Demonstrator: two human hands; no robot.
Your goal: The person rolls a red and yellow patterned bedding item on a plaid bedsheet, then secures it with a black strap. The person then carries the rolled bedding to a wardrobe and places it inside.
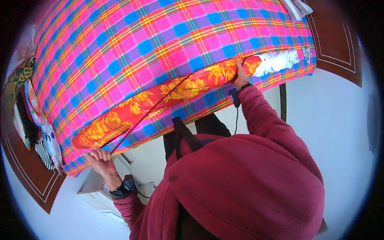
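Observation:
A long roll of red fabric with yellow flowers (186, 87) lies slantwise on a bed with a pink and blue plaid cover (168, 27). My left hand (100, 159), just off the roll's lower left end, is closed on a dark red cord (144, 117). The cord runs taut from there across the roll to its upper right part. My right hand (241, 76) grips the roll near that end, thumb on top, where the cord passes; its other fingers are partly hidden. White crumpled plastic or cloth (277, 63) shows at the roll's right end.
Folded clothes and fabrics (45, 135) are heaped at the bed's left side. White strips of cloth (295, 9) lie at the top right. Brown wooden bed boards (336, 51) stand at both ends. A white box-like piece (102, 198) is on the floor by my left arm.

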